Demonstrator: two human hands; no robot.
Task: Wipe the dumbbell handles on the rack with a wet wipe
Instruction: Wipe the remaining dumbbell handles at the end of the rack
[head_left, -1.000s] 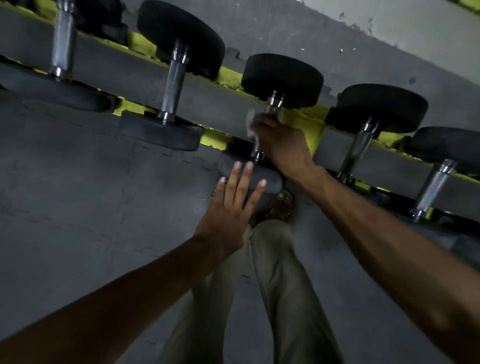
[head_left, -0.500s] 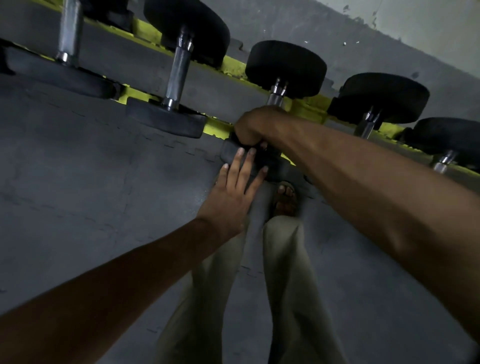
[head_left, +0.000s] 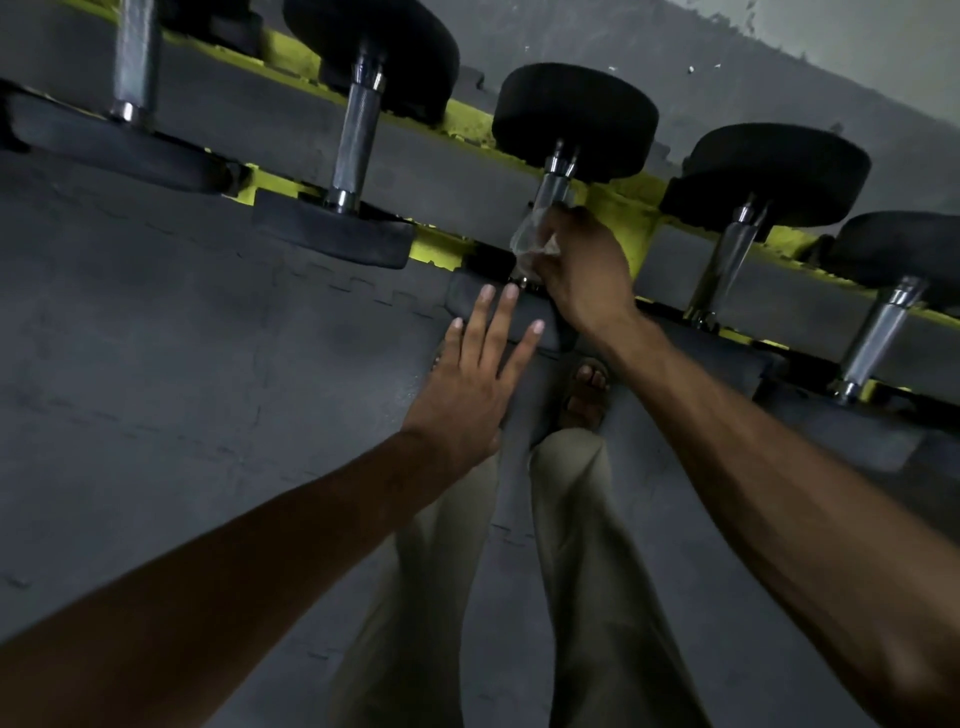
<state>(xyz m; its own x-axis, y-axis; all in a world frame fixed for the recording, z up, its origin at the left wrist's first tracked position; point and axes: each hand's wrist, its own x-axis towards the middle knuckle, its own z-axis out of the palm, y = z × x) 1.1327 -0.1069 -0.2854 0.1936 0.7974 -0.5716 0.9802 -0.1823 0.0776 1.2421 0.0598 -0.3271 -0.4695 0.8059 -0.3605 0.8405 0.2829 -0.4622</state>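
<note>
Left hand: I see it flat, back up, fingers straight and spread, arm stretched forward.
Right hand: I see its fingers curled, gripping the wipe, arm reaching forward.

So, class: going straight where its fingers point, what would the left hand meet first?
The left hand would likely meet the wiped dumbbell's near head first, though depth is unclear.

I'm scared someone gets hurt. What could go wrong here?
The dumbbell sits right above a sandalled foot; if tugged off the rack, it might land on toes. The left hand rests on its near end, so fingers could get pinched. The wipe in the right hand is bunched and may miss some handle.
</note>
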